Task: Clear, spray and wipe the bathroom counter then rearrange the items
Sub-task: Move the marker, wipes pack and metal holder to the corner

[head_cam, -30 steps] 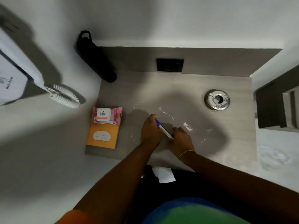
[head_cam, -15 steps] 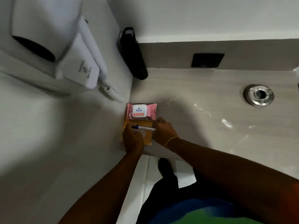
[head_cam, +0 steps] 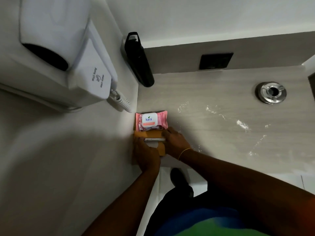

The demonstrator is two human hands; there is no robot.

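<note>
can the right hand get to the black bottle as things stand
Probably yes. The wipes lie flat near the line from the right hand to the bottle, and the counter beside them is bare. It seems to hold the pen, which it must drop first.

Two hands (head_cam: pixel 148 156) (head_cam: pixel 173 142), one pen (head_cam: pixel 154 139), one wipes pack (head_cam: pixel 150 120), one orange pad (head_cam: pixel 153 132), one bottle (head_cam: pixel 139 60)

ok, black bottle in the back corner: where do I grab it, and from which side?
Grip the black bottle round its mid body, coming from the right front: it stands upright close to the side wall on its left, with the backsplash behind. The cap loop, taken from above, is an alternative.
</note>
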